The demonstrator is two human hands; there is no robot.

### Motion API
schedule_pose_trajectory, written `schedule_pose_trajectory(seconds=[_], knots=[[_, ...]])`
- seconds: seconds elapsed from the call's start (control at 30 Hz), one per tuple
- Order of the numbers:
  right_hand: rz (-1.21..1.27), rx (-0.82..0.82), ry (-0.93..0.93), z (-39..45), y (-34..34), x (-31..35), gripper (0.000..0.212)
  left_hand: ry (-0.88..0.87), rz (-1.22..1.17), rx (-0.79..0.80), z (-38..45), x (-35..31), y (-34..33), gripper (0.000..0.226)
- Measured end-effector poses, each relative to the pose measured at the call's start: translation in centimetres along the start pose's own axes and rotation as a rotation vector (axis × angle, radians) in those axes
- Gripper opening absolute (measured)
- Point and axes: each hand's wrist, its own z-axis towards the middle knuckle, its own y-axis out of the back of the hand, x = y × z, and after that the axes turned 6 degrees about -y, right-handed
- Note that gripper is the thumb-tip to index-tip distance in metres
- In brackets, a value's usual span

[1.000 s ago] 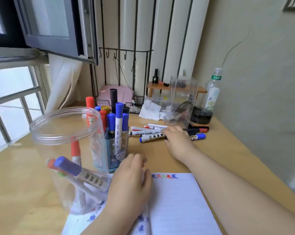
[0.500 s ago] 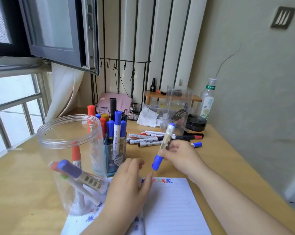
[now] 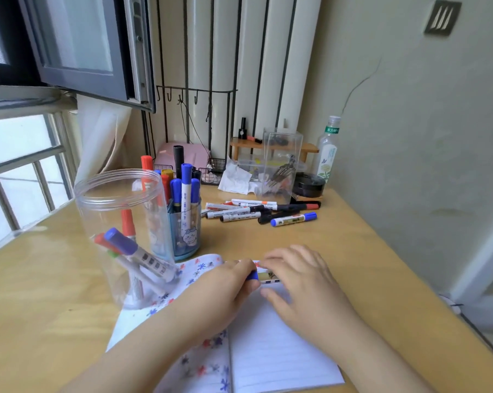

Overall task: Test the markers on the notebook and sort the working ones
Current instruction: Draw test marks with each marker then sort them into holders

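blue-capped marker [image 3: 263, 276] horizontal over open notebook [image 3: 279, 353], gripped both ends.

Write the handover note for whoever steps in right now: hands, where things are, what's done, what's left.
Left hand grips the blue cap end of a marker; right hand holds its barrel, both over the open notebook.
Clear jar holds a few markers; the blue cup holds more upright.
Loose pile of markers lies behind on the table.
Done: test scribbles already on the notebook's pages.
Left: uncap this one, test it, sort it, then work through the pile.
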Motion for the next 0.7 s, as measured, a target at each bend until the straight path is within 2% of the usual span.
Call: schedule_pose_trajectory(seconds=[0.1,0.17,0.37,0.47,0.6,0.7], knots=[[-0.113,0.084,0.069,-0.4,-1.2,0.4,0.032,-0.024,-0.027,0.001,-0.7,0.2,-0.6,0.02],[-0.159,0.07,0.129,-0.4,-1.8,0.2,0.03,-0.025,-0.076,0.03,-1.1,0.4,-1.0,0.024],[-0.109,0.096,0.187,-1.0,-1.8,1.0,0.019,-0.086,-0.087,0.073,-1.7,1.3,-0.9,0.029],[-0.115,0.135,0.185,-1.0,-0.9,1.1,0.024,-0.145,-0.182,0.06,-1.9,1.6,-0.8,0.035],[-0.055,0.285,0.128,-1.0,0.9,1.0,0.03,-0.185,-0.278,0.072,-1.9,1.7,-1.0,0.029],[-0.005,0.407,0.075,-0.7,1.8,1.2,0.047,-0.189,-0.3,0.075,-1.9,1.5,-0.9,0.028]])
